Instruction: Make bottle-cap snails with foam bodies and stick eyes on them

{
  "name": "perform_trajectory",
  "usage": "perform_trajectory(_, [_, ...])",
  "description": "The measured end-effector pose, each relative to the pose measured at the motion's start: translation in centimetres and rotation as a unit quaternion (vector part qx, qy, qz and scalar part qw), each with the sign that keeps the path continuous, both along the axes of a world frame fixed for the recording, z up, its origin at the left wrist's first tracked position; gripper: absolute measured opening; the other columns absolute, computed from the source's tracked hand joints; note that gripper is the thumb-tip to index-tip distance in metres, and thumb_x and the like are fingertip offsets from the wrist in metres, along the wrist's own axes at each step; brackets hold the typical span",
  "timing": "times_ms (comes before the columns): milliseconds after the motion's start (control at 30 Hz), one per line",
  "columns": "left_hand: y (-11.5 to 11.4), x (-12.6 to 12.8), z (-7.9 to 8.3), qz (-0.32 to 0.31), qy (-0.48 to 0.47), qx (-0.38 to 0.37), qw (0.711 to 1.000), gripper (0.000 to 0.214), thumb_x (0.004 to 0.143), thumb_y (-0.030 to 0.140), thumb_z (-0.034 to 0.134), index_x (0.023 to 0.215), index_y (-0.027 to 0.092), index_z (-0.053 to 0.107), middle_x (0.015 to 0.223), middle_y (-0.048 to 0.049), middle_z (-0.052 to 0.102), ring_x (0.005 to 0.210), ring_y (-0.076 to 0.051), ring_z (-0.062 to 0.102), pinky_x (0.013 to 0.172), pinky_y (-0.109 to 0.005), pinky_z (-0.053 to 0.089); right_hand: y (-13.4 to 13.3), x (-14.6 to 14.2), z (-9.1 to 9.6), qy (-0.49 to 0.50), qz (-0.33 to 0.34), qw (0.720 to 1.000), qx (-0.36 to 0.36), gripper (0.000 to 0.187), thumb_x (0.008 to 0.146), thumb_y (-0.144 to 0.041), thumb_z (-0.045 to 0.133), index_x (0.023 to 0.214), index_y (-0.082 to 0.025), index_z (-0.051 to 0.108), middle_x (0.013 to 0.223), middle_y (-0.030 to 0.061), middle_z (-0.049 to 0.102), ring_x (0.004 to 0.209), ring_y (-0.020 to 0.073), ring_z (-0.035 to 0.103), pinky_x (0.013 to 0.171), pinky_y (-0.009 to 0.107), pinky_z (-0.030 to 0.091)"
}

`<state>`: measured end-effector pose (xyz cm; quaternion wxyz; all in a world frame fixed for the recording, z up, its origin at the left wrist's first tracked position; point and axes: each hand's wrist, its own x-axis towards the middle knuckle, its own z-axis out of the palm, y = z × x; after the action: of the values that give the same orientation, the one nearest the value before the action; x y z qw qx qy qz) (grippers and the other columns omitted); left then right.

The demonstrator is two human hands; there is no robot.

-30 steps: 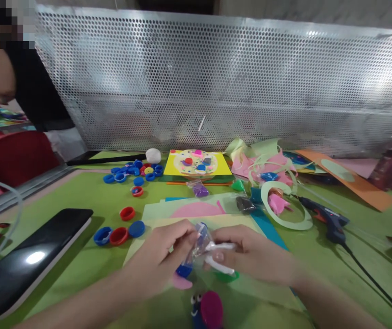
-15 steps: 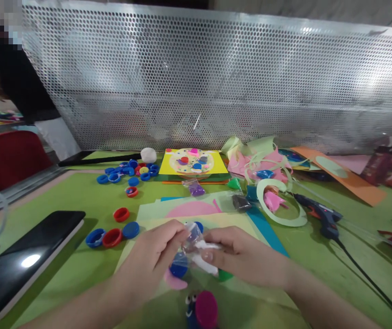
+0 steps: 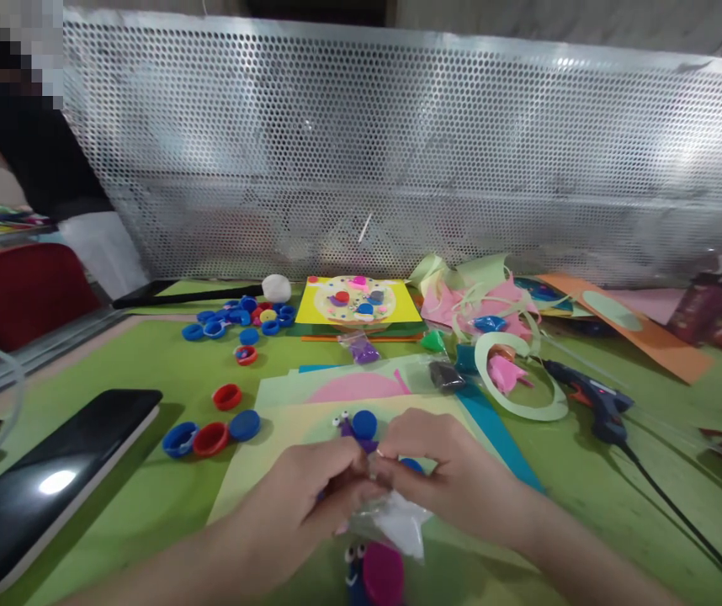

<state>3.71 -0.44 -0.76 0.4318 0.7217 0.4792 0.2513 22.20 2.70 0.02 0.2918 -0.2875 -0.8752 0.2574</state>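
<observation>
My left hand [image 3: 301, 509] and my right hand [image 3: 440, 475] meet over a pale yellow sheet [image 3: 285, 438]. Both pinch a small clear plastic bag [image 3: 395, 522] with white stuff inside, which hangs below the fingers. Just beyond the fingers lie a blue cap [image 3: 364, 423] and a small purple figure with googly eyes [image 3: 343, 422]. A magenta cap on a blue googly-eyed figure [image 3: 379, 572] sits at the near edge, under the bag.
A black phone [image 3: 51, 480] lies at the left. Red and blue caps [image 3: 209, 436] sit beside the sheet, with more caps [image 3: 241, 318] farther back. A glue gun [image 3: 591, 400] with its cord lies right. Paper scraps [image 3: 493, 311] and a perforated metal screen [image 3: 399, 151] stand behind. A person [image 3: 39, 151] is at the far left.
Both hands have drawn nearer and lower with the bag, which now hangs below the fingers. The blue cap and purple figure beyond them have come into sight.
</observation>
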Motion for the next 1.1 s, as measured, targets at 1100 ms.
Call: perform_trajectory(1100, [6.2, -3.3, -1.6, 0.249, -0.147, 0.075, 0.954, 0.045, 0.074, 0.047, 0.063, 0.107, 0.025, 0.041, 0.091, -0.0015, 0.063, 0.075, -0.018, 0.062, 0.063, -0.029, 0.048, 5.7, 2.2, -3.6, -0.199, -0.313, 0.917, 0.145, 0.043, 0.082, -0.009, 0.047, 0.124, -0.016, 0.046, 0.108, 0.0099, 0.066, 0.097, 0.0236, 0.059, 0.084, 0.04, 0.037])
